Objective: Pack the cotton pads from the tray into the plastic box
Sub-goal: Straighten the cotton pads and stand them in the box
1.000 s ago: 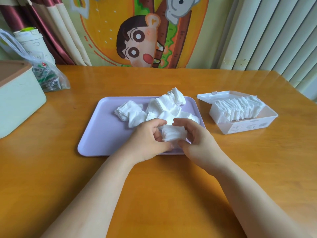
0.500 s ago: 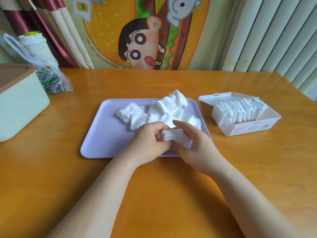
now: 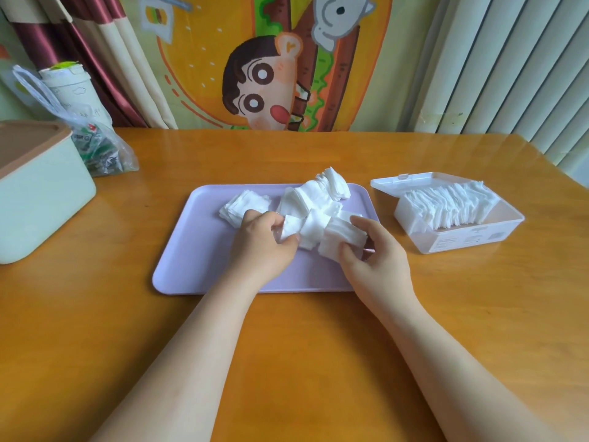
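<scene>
A lilac tray (image 3: 197, 263) lies on the wooden table with several loose heaps of white cotton pads (image 3: 315, 193) at its far right half. My right hand (image 3: 373, 256) grips a stack of cotton pads (image 3: 342, 242) just above the tray's right side. My left hand (image 3: 264, 240) pinches a smaller bunch of pads (image 3: 291, 228) beside it. The clear plastic box (image 3: 478, 240) stands open to the right of the tray, its lid folded back, with a row of pads (image 3: 446, 207) standing on edge inside.
A pale green bin with a brown rim (image 3: 38, 193) stands at the table's left edge. Behind it are a plastic bag of small packets (image 3: 98, 148) and a white cup (image 3: 68, 84). A cartoon curtain and blinds hang behind the table.
My hands have parted: the right hand has drawn its stack of pads to the right, and the left hand has reached further into the pile and taken a small bunch.
</scene>
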Demonstrator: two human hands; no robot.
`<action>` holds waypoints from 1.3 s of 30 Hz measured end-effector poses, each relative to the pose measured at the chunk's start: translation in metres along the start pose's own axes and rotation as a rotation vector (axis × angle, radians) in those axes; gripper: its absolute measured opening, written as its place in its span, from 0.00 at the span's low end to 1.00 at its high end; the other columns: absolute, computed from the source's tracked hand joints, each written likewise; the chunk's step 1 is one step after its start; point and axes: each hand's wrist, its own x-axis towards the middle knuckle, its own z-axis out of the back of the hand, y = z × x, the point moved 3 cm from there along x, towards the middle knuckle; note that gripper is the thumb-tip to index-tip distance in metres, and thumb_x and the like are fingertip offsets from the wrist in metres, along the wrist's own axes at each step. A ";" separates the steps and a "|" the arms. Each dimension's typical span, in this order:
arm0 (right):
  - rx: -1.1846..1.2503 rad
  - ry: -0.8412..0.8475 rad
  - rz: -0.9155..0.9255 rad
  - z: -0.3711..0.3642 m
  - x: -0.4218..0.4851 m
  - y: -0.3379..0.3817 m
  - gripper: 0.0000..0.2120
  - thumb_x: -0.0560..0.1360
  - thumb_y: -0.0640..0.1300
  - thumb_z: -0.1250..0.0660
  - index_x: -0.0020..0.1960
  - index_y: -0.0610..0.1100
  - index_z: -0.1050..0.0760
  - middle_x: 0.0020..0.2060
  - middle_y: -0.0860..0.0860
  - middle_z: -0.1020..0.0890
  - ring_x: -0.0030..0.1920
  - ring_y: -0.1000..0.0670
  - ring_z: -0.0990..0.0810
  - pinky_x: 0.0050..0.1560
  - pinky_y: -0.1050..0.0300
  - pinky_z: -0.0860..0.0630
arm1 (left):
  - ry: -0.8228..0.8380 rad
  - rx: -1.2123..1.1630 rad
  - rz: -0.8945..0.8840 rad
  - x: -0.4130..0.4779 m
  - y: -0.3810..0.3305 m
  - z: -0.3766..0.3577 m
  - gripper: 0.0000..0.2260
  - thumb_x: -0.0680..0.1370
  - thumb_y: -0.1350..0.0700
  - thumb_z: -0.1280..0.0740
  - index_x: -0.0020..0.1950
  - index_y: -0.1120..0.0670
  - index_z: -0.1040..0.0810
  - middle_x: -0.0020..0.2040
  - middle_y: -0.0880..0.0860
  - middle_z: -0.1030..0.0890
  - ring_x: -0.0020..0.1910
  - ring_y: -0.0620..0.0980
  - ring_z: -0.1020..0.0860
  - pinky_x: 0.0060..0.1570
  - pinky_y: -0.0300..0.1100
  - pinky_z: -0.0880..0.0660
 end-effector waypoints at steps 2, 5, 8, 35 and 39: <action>0.007 -0.004 -0.004 0.000 0.001 -0.002 0.20 0.76 0.42 0.30 0.68 0.51 0.22 0.57 0.60 0.17 0.53 0.60 0.19 0.55 0.65 0.23 | 0.002 -0.070 0.013 -0.001 0.001 -0.001 0.11 0.75 0.49 0.24 0.52 0.48 0.22 0.57 0.46 0.25 0.50 0.47 0.23 0.53 0.42 0.26; 0.028 -0.003 -0.019 0.001 0.002 -0.004 0.20 0.77 0.42 0.29 0.68 0.51 0.22 0.57 0.60 0.17 0.54 0.61 0.19 0.52 0.72 0.25 | 0.028 -0.245 0.049 -0.003 0.003 0.001 0.10 0.74 0.53 0.24 0.50 0.46 0.23 0.50 0.44 0.20 0.47 0.45 0.22 0.48 0.42 0.25; 0.087 -0.024 -0.047 0.003 0.001 -0.003 0.20 0.77 0.42 0.29 0.68 0.50 0.22 0.55 0.61 0.17 0.51 0.63 0.19 0.49 0.74 0.26 | 0.026 -0.264 0.063 -0.009 0.001 0.006 0.13 0.73 0.57 0.28 0.55 0.45 0.24 0.51 0.44 0.20 0.48 0.49 0.20 0.45 0.43 0.24; 0.219 -0.105 -0.103 0.026 0.008 -0.010 0.20 0.77 0.42 0.29 0.69 0.50 0.24 0.53 0.61 0.18 0.50 0.66 0.20 0.47 0.76 0.27 | 0.079 -0.625 -0.004 -0.013 -0.037 0.015 0.06 0.78 0.61 0.26 0.48 0.54 0.22 0.39 0.50 0.18 0.36 0.48 0.22 0.34 0.46 0.23; 0.284 -0.056 -0.164 0.027 0.009 -0.009 0.18 0.74 0.43 0.24 0.63 0.51 0.20 0.49 0.56 0.13 0.47 0.59 0.15 0.48 0.63 0.20 | 0.439 -0.945 -0.024 -0.026 -0.036 0.005 0.11 0.77 0.64 0.27 0.58 0.56 0.20 0.43 0.53 0.20 0.35 0.45 0.27 0.29 0.36 0.38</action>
